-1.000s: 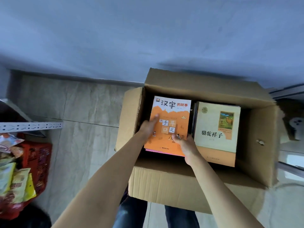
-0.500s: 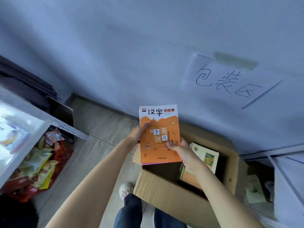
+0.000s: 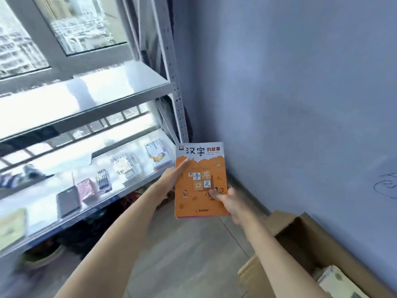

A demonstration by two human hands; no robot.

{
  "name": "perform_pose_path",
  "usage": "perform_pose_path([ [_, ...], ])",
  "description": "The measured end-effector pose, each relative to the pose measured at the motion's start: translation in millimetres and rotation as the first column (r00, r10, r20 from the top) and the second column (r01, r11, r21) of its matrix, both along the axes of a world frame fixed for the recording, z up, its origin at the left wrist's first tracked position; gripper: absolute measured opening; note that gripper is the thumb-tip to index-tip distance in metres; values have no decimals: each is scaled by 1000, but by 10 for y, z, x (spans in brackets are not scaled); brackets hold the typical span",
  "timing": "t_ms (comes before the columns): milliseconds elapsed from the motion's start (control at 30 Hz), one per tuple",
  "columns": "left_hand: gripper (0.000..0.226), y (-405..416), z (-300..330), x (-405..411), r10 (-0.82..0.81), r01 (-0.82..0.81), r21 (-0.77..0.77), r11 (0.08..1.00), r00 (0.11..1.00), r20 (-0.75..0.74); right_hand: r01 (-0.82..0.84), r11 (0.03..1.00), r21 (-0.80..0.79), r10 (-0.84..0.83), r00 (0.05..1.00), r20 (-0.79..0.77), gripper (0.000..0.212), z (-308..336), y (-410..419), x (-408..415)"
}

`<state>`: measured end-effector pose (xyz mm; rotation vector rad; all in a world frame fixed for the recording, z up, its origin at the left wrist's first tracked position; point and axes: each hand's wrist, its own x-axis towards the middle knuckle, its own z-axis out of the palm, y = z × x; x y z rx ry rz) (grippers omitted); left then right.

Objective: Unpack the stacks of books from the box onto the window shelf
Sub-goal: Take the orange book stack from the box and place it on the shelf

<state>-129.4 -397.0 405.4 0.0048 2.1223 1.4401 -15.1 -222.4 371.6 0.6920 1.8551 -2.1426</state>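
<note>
Two hands clamp a thin stack of books topped by an orange-and-white paperback (image 3: 200,181): left hand (image 3: 171,179) at its left edge, right hand (image 3: 225,198) thumb on the cover. Stack was over the brown cardboard box (image 3: 300,239) 0.5 s ago, now beside the grey metal window shelf (image 3: 103,97). Lower books mostly hidden; shelf items blurred.

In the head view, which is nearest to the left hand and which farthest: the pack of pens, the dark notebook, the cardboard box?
From the left hand:
1. Pack of pens, on the lower shelf, to its left.
2. Dark notebook, same shelf, farther left.
3. Cardboard box, on the floor at lower right, beyond the right arm.
</note>
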Motion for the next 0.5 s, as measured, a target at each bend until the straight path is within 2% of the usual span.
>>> perform_pose_path([
  [100,66,-822,224,28,70,-71,-30,997,997,-39,-81,997,-12,81,996,-50,34,181,-726,-159],
  [167,62,-1362,341,28,123,-126,-31,992,990,-74,-138,990,-16,136,988,-75,25,276,-1216,-256],
  [233,58,-1831,459,36,172,-177,-37,984,981,-94,-194,981,-22,191,977,-93,30,365,-1646,-352],
  [367,70,-2748,642,27,238,-244,-22,970,961,-142,-287,958,-29,280,949,-147,30,577,-2486,-555],
  [500,57,-3440,794,-64,311,-302,74,950,925,-219,-374,927,10,369,910,-190,53,758,-3126,-858],
])
